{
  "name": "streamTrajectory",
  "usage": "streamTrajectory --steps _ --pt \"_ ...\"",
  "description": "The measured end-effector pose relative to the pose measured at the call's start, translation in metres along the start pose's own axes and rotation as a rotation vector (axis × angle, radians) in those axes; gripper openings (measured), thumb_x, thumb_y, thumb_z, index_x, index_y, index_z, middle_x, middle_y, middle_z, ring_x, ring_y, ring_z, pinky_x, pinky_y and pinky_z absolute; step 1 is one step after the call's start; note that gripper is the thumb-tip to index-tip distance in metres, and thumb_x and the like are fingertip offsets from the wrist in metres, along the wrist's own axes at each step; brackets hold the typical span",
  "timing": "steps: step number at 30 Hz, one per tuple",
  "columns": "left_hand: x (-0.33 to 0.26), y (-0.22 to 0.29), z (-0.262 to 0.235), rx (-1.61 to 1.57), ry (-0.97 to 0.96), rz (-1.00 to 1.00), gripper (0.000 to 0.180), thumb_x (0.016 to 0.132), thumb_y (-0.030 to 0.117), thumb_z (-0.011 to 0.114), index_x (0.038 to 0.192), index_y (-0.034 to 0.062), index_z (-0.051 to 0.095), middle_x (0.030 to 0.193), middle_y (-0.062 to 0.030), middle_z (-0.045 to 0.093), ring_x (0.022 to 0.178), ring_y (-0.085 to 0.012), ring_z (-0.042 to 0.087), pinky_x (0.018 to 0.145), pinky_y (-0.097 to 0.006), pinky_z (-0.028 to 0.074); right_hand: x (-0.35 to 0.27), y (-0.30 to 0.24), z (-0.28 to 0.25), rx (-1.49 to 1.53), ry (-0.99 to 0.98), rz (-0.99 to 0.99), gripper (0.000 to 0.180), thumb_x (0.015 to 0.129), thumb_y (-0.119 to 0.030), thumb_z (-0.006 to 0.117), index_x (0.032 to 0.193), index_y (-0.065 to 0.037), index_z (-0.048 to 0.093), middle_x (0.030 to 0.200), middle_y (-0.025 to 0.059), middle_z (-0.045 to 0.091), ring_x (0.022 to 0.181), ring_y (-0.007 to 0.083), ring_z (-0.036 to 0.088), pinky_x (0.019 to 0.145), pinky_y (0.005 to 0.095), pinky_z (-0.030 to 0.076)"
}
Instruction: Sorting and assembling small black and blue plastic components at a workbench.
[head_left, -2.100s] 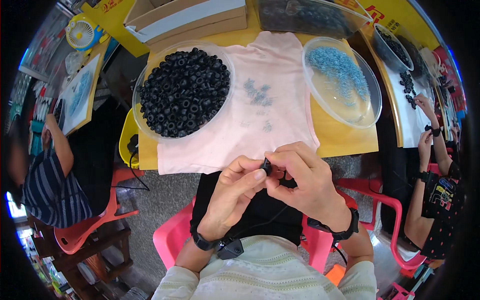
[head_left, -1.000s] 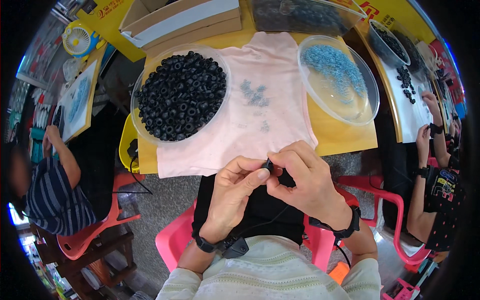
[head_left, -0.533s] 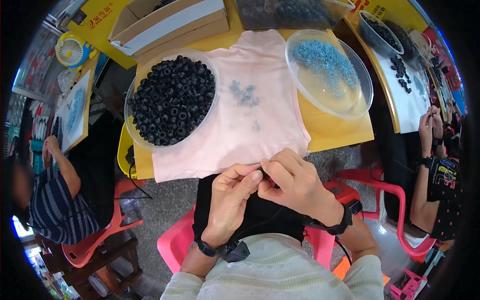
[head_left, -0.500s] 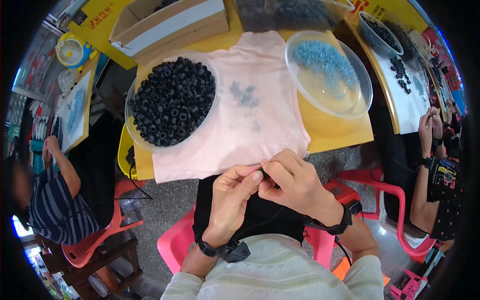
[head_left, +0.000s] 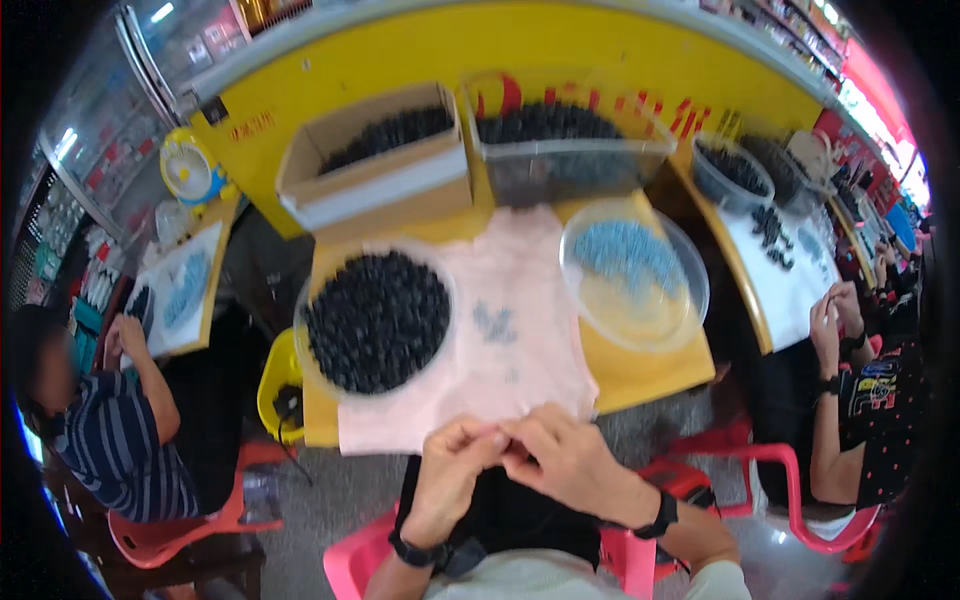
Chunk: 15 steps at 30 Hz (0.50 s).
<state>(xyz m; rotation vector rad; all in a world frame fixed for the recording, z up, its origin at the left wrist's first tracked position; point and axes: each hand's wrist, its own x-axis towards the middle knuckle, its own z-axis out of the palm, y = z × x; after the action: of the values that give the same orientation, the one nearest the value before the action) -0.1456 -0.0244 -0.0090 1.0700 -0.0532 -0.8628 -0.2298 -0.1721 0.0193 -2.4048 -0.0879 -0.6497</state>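
My left hand (head_left: 450, 480) and my right hand (head_left: 568, 460) meet fingertip to fingertip just off the near edge of a pink cloth (head_left: 490, 390). Both are closed in a pinch. A small black part showed between them a moment ago; blur and the fingers hide it now. On the cloth's left stands a round clear tub (head_left: 452, 330) full of black ring-shaped parts (head_left: 378, 320). An oval clear tub (head_left: 625, 328) to the right holds tiny light-blue pieces (head_left: 625, 250). A few more blue pieces (head_left: 493, 322) lie on the cloth.
Behind the tubs stand a cardboard box (head_left: 390, 185) and a clear bin (head_left: 570, 165), both holding black parts. People work at side tables on my left (head_left: 130, 420) and right (head_left: 850, 400). A yellow bucket (head_left: 275, 385) sits beside the table's left edge.
My view has tilted up, so the table and hands appear lower and the box, bin and yellow wall show more. My hands stay pinched together at the cloth's near edge.
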Motion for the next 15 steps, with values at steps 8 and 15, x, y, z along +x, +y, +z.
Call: streamTrajectory --steps 8,15 --pt "0.003 0.009 0.005 -0.147 -0.103 0.078 0.011 0.093 -0.003 0.062 0.104 -0.0026 0.061 0.097 -0.014 0.069 0.086 -0.0192 0.069 0.079 -0.03 0.058 0.017 -0.002 -0.014 -0.341 -0.074 -0.161 0.044 0.075 -0.025 0.074 0.11 -0.002 0.06 0.092 0.0039 0.055 0.085 0.017 0.059 0.065 0.0275 0.051" --pt "-0.007 0.019 0.008 -0.118 -0.219 0.001 0.015 0.099 0.008 0.057 0.106 -0.0043 0.059 0.098 -0.0134 0.067 0.09 -0.0199 0.068 0.083 -0.034 0.057 0.025 -0.002 -0.026 -0.324 -0.101 -0.244 0.03 0.075 -0.023 0.073 0.094 -0.004 0.059 0.085 0.0038 0.053 0.08 0.0179 0.058 0.064 0.0287 0.05"
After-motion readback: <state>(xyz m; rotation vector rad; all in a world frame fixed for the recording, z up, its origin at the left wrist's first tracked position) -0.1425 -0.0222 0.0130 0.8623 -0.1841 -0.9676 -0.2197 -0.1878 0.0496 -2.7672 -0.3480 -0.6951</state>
